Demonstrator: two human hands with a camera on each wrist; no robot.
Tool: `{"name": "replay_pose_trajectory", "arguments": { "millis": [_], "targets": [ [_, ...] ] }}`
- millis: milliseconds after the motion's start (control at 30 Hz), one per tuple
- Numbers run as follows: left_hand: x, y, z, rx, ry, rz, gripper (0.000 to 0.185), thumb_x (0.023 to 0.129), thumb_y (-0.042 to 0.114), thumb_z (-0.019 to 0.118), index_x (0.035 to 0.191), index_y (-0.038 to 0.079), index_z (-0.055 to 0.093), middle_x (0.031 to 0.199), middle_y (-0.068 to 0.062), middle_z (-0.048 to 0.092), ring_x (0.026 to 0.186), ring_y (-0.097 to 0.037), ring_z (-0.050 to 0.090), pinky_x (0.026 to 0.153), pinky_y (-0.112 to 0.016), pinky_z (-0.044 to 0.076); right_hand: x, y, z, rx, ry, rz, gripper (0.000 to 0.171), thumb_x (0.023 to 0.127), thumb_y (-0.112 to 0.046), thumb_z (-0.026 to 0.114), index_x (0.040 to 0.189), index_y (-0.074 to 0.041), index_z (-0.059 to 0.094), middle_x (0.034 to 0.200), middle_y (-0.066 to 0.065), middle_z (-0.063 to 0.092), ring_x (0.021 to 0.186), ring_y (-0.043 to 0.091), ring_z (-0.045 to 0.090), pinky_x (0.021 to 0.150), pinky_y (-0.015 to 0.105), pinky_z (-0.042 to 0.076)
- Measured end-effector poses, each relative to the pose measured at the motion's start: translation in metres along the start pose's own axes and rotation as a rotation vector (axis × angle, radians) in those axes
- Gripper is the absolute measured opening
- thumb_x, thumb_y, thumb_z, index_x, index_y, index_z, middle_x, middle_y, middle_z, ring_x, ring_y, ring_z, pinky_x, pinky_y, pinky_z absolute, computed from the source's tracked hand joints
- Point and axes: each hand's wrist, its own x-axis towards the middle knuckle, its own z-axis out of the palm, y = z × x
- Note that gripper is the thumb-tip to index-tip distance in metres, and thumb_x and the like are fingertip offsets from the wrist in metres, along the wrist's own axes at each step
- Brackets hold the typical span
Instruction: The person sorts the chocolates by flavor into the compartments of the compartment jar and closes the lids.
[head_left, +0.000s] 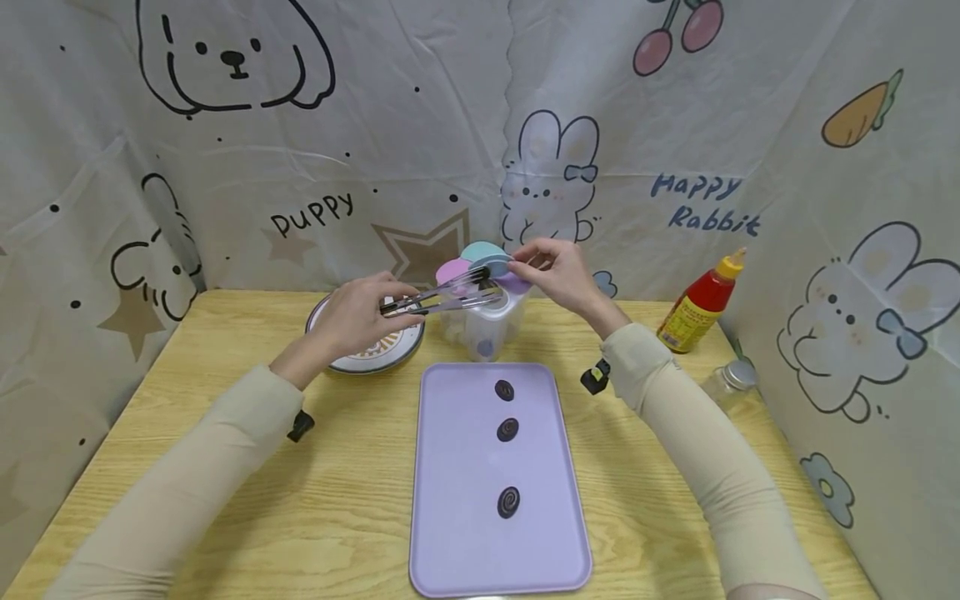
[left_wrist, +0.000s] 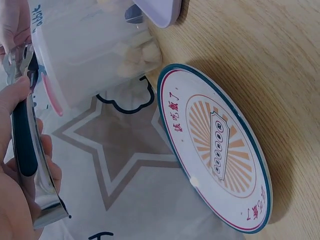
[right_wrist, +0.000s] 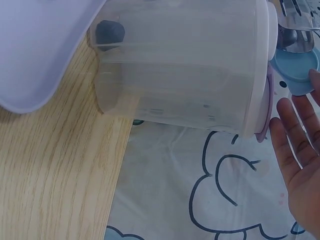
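My left hand (head_left: pixel 360 317) grips metal tongs (head_left: pixel 431 298) with fork-like tips, their dark handle strip (left_wrist: pixel 23 135) under the thumb. The tips reach over a translucent container (head_left: pixel 480 329), with a dark piece at them. With thumb and fingers, my right hand (head_left: pixel 558 271) pinches the raised blue lid (right_wrist: pixel 295 72) of one opening, close beside the tong tips. Pink (head_left: pixel 452 272), mint (head_left: pixel 482 250) and purple (head_left: pixel 517 283) lids surround it. Inside the container lie pale chunks (left_wrist: pixel 140 56) and a dark blue piece (right_wrist: pixel 110 35) near the bottom.
In front of the container lies a lilac tray (head_left: pixel 457 467) with three dark swirled pieces (head_left: pixel 507 429) in a column. A patterned plate (head_left: pixel 360 363) sits behind my left hand. At the right stand a red sauce bottle (head_left: pixel 693 312) and a small glass jar (head_left: pixel 727 383).
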Motion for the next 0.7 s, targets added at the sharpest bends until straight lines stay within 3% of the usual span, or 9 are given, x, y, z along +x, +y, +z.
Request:
{"name": "replay_pose_trajectory", "arguments": {
  "millis": [233, 433, 700],
  "targets": [
    [0.0, -0.001, 0.001, 0.002, 0.009, 0.011, 0.044, 0.092, 0.039, 0.082, 0.128, 0.014, 0.076, 0.101, -0.005, 0.067, 0.077, -0.02, 0.052, 0.07, -0.033, 0.042, 0.001, 0.002, 0.0, 0.002, -0.001, -0.009, 0.018, 0.096, -0.017, 0.079, 0.107, -0.004, 0.077, 0.105, 0.016, 0.076, 0.085, 0.014, 0.066, 0.073, 0.022, 0.054],
    [-0.009, -0.005, 0.0, 0.008, 0.024, 0.028, 0.042, 0.091, 0.04, 0.083, 0.125, 0.016, 0.077, 0.098, -0.004, 0.067, 0.071, -0.017, 0.05, 0.065, -0.032, 0.041, 0.002, 0.002, 0.001, -0.002, -0.005, -0.008, 0.017, 0.096, -0.018, 0.079, 0.107, -0.005, 0.077, 0.105, 0.015, 0.077, 0.085, 0.015, 0.067, 0.073, 0.022, 0.054],
    [-0.029, -0.008, 0.004, 0.032, 0.07, 0.125, 0.038, 0.085, 0.036, 0.088, 0.117, 0.017, 0.08, 0.095, -0.001, 0.068, 0.07, -0.012, 0.053, 0.066, -0.032, 0.043, 0.001, 0.0, 0.0, 0.005, -0.005, -0.005, 0.018, 0.096, -0.018, 0.079, 0.107, -0.004, 0.077, 0.105, 0.016, 0.077, 0.085, 0.014, 0.067, 0.073, 0.021, 0.054]
  ]
}}
